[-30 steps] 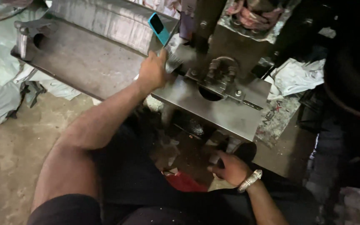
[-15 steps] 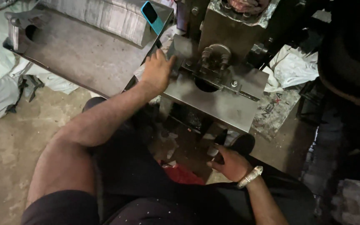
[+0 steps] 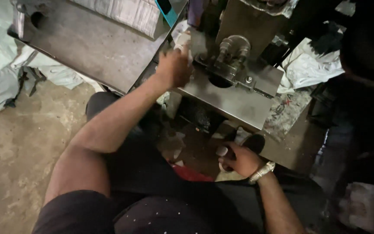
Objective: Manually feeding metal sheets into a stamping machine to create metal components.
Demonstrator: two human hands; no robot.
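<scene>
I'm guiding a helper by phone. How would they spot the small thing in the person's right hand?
Find the grey metal machine plate with its round hole. Below its front edge, low near the lap, the right hand grips a small pale cylinder. It is the only light, rounded piece there, beside a wrist bracelet.

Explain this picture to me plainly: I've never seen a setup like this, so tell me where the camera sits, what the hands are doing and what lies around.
The camera sits on a person's head, looking down at their own arms. The left hand reaches up to a metal machine, holding something pale that is too blurred to name. The right hand, with a metal bracelet at the wrist, grips a small pale object low down. On the steel table to the left lies a phone in a blue case. The floor is bare concrete.
</scene>
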